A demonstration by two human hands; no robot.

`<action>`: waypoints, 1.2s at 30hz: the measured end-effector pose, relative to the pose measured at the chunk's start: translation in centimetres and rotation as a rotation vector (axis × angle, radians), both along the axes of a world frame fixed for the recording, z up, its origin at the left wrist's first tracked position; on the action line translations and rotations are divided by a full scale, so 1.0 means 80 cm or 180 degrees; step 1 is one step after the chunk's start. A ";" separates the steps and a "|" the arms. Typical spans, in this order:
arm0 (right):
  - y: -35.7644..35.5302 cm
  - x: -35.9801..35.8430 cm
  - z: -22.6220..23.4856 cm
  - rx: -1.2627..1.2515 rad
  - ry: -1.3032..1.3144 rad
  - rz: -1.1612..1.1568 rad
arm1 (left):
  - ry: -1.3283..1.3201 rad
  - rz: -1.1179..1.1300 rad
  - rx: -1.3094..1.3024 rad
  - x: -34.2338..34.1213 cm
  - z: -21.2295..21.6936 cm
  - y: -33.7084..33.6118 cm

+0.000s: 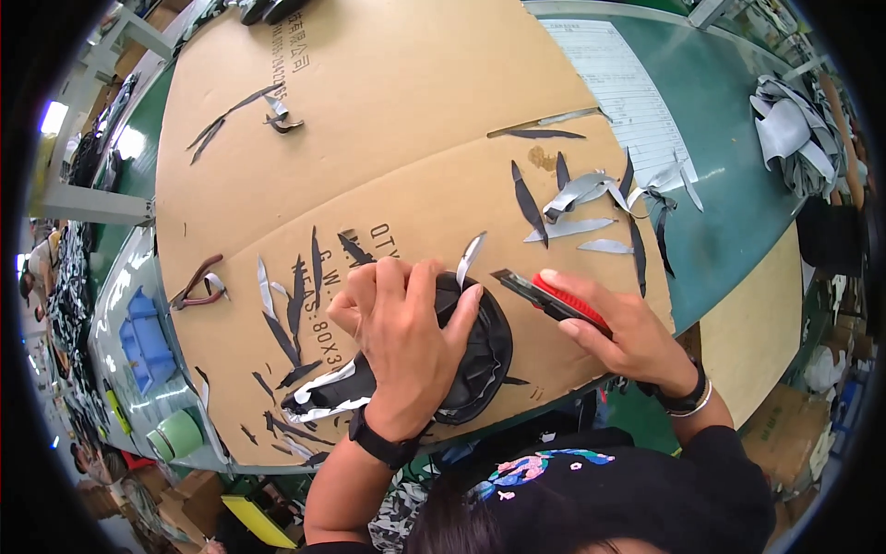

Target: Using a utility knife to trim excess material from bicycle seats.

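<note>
My left hand [406, 332] is closed over a black piece shaped like a bicycle saddle [484, 355], pressing it against the cardboard. Its narrow end, with ragged white edges, points left; the rounded wide end is on the right. A curved grey strip [472, 257] sticks up at the far edge of the piece, just beyond my left thumb. To the right, my right hand [623, 332] grips a red and black utility knife [568, 303]. The knife's blade is out, pointing left toward the strip, apart from it. My left palm hides the middle of the saddle-shaped piece.
Beneath lies a large cardboard sheet [397, 120] scattered with black and grey offcuts [529, 203]. Red-handled pliers [201, 284] are at its left side. A blue tray [146, 342] and green cup [175, 436] stand further left. Grey material [798, 134] is heaped at far right.
</note>
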State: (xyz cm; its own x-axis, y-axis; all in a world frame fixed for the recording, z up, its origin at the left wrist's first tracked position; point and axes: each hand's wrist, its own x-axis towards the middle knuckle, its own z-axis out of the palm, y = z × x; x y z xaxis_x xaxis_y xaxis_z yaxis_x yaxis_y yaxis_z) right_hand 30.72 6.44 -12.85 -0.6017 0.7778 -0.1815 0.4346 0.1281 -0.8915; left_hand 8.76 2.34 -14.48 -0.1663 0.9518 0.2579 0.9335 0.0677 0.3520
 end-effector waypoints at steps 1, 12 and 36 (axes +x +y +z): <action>0.000 0.005 -0.002 0.0164 0.0005 0.0125 | -0.0017 -0.0016 -0.0029 -0.002 -0.003 0.002; 0.044 -0.016 -0.017 0.0932 -0.0107 0.1006 | -0.0984 -0.0248 0.0141 -0.017 -0.008 -0.001; -0.032 -0.008 0.010 0.0398 -0.0631 0.0368 | -0.2624 -0.0305 -0.1974 -0.102 0.023 -0.029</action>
State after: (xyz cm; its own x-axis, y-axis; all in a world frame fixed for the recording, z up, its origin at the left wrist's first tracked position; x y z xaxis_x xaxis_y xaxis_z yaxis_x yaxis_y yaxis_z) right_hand 30.10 3.90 -12.03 -0.6502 0.7298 -0.2115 0.5752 0.2908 -0.7646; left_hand 0.64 0.04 -12.68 0.0145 0.8970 -0.4417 0.4296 0.3933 0.8129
